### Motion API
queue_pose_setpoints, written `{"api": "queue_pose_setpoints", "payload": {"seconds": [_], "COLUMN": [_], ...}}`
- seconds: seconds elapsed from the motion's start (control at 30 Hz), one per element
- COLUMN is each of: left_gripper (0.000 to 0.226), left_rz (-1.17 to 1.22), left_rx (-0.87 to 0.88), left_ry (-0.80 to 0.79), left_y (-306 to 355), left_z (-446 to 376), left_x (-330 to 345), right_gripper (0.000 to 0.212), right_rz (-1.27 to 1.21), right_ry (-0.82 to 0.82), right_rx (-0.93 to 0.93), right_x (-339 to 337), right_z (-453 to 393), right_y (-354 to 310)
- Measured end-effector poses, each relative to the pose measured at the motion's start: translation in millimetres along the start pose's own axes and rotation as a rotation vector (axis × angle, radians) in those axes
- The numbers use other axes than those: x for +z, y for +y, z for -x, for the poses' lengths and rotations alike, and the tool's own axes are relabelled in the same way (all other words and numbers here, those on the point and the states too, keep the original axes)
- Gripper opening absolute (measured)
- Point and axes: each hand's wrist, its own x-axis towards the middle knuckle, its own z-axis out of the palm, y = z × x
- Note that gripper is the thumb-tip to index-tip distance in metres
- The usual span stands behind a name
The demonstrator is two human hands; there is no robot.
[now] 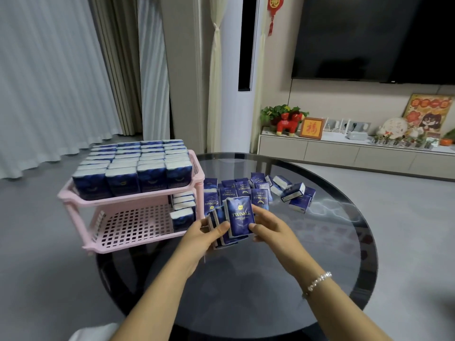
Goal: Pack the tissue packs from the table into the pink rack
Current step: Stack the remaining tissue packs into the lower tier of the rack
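You are looking at a glossy dark glass worktop (320,254), a pink plastic rack (138,227) and shiny film-wrapped tissue packs (240,219).

Two bare forearms, no sleeves to the frame's edge. Beaded bracelet (318,281) of pale, pearl-like beads around the right wrist. Left hand (199,236) and right hand (269,226) without rings or gloves. Fingernails short, unpainted as far as visible.

One pink rack (138,193) has two tiers. Its top tier holds four rows of tissue packs (138,163). Two hands show.
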Motion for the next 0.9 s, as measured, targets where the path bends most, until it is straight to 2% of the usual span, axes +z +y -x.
{"api": "queue_pose_setpoints", "payload": {"seconds": [0.2, 0.4, 0.47, 0.53, 0.6, 0.7, 0.8, 0.9], "left_gripper": [0.113, 0.091, 0.084, 0.091, 0.101, 0.106, 0.127, 0.130], "left_rz": [-0.010, -0.056, -0.112, -0.195, -0.260, -0.393, -0.562, -0.699], "left_rx": [-0.011, -0.002, 0.019, 0.042, 0.057, 0.038, 0.009, 0.002], "left_ry": [-0.001, 0.029, 0.010, -0.038, -0.102, -0.152, -0.159, -0.148], "left_y": [-2, -11, -13, -15, -18, -23, -27, -33], "left_z": [12, 22, 24, 28, 30, 34, 38, 40], "left_x": [-22, -50, -64, -77, -89, -102, -107, -103], "right_gripper": [0.044, 0.046, 0.060, 0.087, 0.103, 0.106, 0.104, 0.106], "right_rz": [-0.021, 0.045, 0.068, 0.132, 0.205, 0.327, 0.408, 0.430], "right_ry": [-0.067, -0.284, -0.404, -0.552, -0.680, -0.722, -0.696, -0.696], "right_rx": [0.008, 0.029, 0.104, 0.172, 0.212, 0.191, 0.127, 0.092], "right_x": [27, 43, 42, 45, 54, 70, 76, 72], "right_z": [-1, -12, -23, -35, -45, -51, -48, -46], "right_y": [8, 5, 5, 8, 11, 15, 21, 27]}}
